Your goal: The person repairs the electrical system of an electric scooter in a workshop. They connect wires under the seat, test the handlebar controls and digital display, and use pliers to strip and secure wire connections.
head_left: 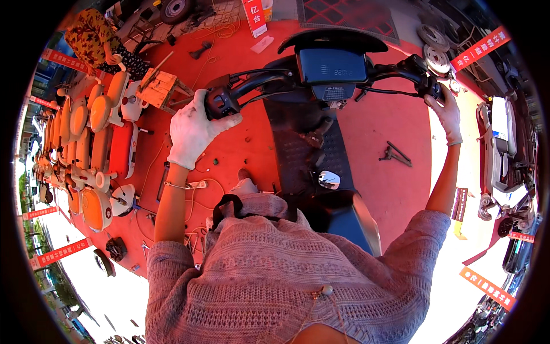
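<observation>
My left hand [193, 131], in a white glove, is wrapped round the left end of a scooter's handlebar [252, 83]. Its thumb stretches out below the black switch housing [221, 103]. At the other end, my gloved right hand [448, 118] closes on the right handlebar grip, just behind the right switch block [428, 87]. Between them sits a dark display [332, 65] with faint lit digits. Below it run the black footboard [289, 137] and the dark seat [338, 215]. A small mirror [329, 179] lies in front of the seat.
Parked scooters [97, 143] crowd the left side, near a wooden stool [161, 87] and a person [94, 40] in patterned clothes. Another scooter [507, 155] stands at right. A black metal stand [394, 153], cables and small parts lie on the red floor [378, 120].
</observation>
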The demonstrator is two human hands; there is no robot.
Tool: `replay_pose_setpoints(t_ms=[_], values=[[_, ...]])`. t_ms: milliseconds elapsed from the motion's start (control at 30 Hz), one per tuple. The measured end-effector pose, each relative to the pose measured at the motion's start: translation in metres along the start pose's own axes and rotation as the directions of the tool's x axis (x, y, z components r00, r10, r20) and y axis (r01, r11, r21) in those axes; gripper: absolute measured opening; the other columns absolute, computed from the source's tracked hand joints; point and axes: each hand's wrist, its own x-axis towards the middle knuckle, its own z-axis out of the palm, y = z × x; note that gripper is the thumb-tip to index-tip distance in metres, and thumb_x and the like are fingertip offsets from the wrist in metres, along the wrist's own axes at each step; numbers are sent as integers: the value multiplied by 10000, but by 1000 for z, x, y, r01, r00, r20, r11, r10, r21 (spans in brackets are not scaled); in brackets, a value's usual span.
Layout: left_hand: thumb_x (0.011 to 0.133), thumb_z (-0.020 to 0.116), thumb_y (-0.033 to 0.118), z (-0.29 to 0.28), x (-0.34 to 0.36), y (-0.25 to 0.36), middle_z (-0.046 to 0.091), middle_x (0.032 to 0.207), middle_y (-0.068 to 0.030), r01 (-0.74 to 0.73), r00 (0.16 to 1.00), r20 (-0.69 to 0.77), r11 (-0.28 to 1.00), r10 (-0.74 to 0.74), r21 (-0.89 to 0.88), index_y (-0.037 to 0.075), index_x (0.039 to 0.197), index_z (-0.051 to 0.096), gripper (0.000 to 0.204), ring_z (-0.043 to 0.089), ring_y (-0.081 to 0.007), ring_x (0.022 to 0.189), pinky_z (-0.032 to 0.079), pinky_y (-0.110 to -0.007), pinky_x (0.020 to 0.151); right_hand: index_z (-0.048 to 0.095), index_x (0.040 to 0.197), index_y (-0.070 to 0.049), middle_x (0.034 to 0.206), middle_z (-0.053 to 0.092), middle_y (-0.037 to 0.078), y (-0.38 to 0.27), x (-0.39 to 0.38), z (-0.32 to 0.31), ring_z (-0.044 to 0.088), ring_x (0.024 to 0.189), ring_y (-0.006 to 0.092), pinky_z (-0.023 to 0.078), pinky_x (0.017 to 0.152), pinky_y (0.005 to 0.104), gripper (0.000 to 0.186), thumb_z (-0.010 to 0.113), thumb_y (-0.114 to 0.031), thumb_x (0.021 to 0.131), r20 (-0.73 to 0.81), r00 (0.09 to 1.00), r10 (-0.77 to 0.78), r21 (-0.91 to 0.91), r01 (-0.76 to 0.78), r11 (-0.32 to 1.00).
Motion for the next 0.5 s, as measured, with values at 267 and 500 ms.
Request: replay_pose_setpoints(t_ms=[267, 500], values=[[602, 736, 530, -6, 0, 8, 597, 735, -84, 66, 997, 39, 997, -67, 27, 96, 1116, 504, 711, 605, -257, 708, 465, -375, 644, 541, 1190, -2, 1062, 618, 127, 9, 3, 0, 605, 972, 214, 451, 852, 336, 697, 754, -430, 683, 32, 999, -17, -7, 17, 1000], [604, 723, 593, -2, -1, 3, 624, 755, -76, 19, 1000, -12, 999, -19, 35, 97, 1086, 494, 728, 630, -274, 710, 488, -384, 626, 541, 1186, 2, 1067, 616, 130, 14, 6, 3, 603, 977, 216, 449, 862, 338, 704, 759, -431, 675, 18, 1000, -14, 17, 13, 1000]])
